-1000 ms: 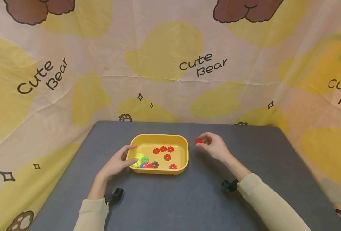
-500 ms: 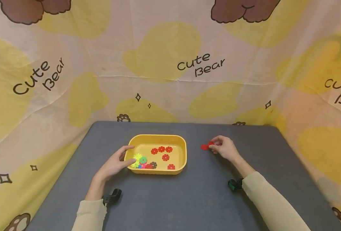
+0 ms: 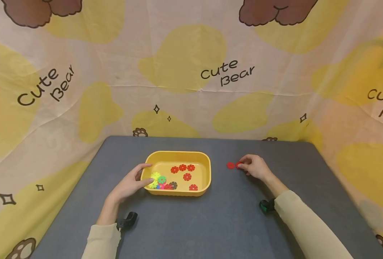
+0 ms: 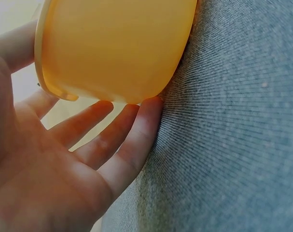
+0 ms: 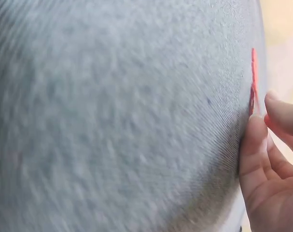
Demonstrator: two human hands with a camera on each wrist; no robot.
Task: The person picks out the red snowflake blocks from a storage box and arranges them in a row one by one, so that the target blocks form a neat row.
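Note:
A yellow plastic tub [image 3: 202, 178] stands on the table. My left hand [image 3: 130, 185] grips its left end, with the thumb over the rim; in the left wrist view the fingers [image 4: 132, 140] lie against the outer wall. To the right of the tub, my right hand [image 3: 256, 167] pinches a red notched disc [image 3: 238, 165] low over the tabletop, mostly hidden by the fingertips. Just left of it lies another red notched disc [image 3: 230, 165]. In the right wrist view red disc edges [image 5: 254, 72] show thin and edge-on at the fingertips.
Inside the tub, several red discs [image 3: 187, 177] lie spread out. Yellow, green [image 3: 162, 179], blue, pink and dark discs [image 3: 173, 185] bunch at its left end. A patterned cloth [image 3: 185, 57] hangs behind and beside the grey table [image 3: 191, 226].
My right hand has moved right and down to the table with a red disc. A red disc now shows on the table beside it. My left hand keeps its grip on the tub.

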